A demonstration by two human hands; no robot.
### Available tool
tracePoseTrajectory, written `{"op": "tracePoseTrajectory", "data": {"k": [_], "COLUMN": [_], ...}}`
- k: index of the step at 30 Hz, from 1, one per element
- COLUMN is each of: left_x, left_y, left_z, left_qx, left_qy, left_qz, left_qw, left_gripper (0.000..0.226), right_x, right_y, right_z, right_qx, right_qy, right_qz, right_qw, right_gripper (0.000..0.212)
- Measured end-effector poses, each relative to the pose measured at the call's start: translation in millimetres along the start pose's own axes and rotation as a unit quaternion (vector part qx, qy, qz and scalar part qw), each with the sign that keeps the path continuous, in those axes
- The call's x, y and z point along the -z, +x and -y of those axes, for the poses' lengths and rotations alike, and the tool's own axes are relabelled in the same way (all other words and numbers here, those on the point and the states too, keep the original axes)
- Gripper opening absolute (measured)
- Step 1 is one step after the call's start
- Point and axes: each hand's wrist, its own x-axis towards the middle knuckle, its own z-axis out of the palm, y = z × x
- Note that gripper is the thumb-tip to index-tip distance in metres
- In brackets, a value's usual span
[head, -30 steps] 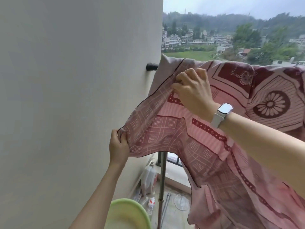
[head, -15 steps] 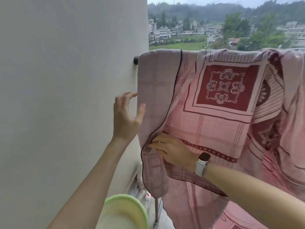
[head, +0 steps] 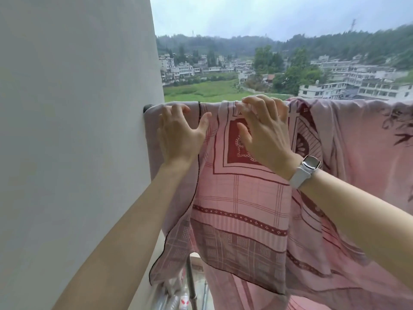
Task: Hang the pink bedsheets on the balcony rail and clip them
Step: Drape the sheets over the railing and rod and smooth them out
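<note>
A pink bedsheet with dark red squares and flower prints hangs over the balcony rail, whose black end meets the wall at the left. My left hand lies spread on the sheet near the rail's left end, fingertips at the top fold. My right hand, with a white watch on its wrist, rests on the sheet to the right, fingers bent over the top of the rail. The rail itself is covered by cloth. No clip is in view.
A white wall fills the left side, close to my left arm. A metal pole and bottles stand below the sheet's corner. Beyond the rail lie a green field and buildings.
Both hands have risen to the top of the rail. The right hand left the sheet's lower edge. The sheet now lies flatter over the rail near the wall.
</note>
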Motion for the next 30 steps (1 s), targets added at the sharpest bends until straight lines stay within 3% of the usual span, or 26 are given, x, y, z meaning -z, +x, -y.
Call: {"op": "tracePoseTrajectory", "data": {"k": [2, 4, 6, 10, 15, 18, 26, 30], "left_x": [-6, -7, -3, 15, 24, 20, 6, 6], "left_y": [7, 11, 9, -10, -67, -111, -182, -212], "left_z": [-1, 1, 6, 19, 49, 76, 125, 142], "left_qx": [0.006, -0.005, -0.026, -0.008, -0.043, -0.019, 0.028, 0.055], "left_qy": [0.045, 0.065, 0.026, -0.111, -0.093, -0.067, -0.022, -0.003], "left_qz": [-0.001, -0.007, -0.016, -0.015, 0.075, 0.129, 0.242, 0.3], "left_qw": [0.999, 0.998, 0.999, 0.994, 0.992, 0.989, 0.97, 0.952], "left_gripper": [0.034, 0.019, 0.012, 0.008, 0.008, 0.009, 0.005, 0.016], "right_x": [0, 2, 6, 10, 7, 2, 10, 21], "right_y": [9, 18, 23, -11, -102, -154, -228, -261], "right_z": [-9, -13, -16, -10, 6, 9, 3, 17], "right_qx": [-0.028, -0.041, -0.035, 0.035, 0.015, -0.017, -0.04, -0.049], "right_qy": [-0.014, 0.007, 0.039, 0.091, 0.102, 0.098, 0.064, 0.066], "right_qz": [0.041, 0.041, 0.003, 0.013, 0.076, 0.117, 0.228, 0.266], "right_qw": [0.999, 0.998, 0.999, 0.995, 0.992, 0.988, 0.971, 0.96], "right_gripper": [0.035, 0.023, 0.008, 0.011, 0.023, 0.039, 0.04, 0.031]}}
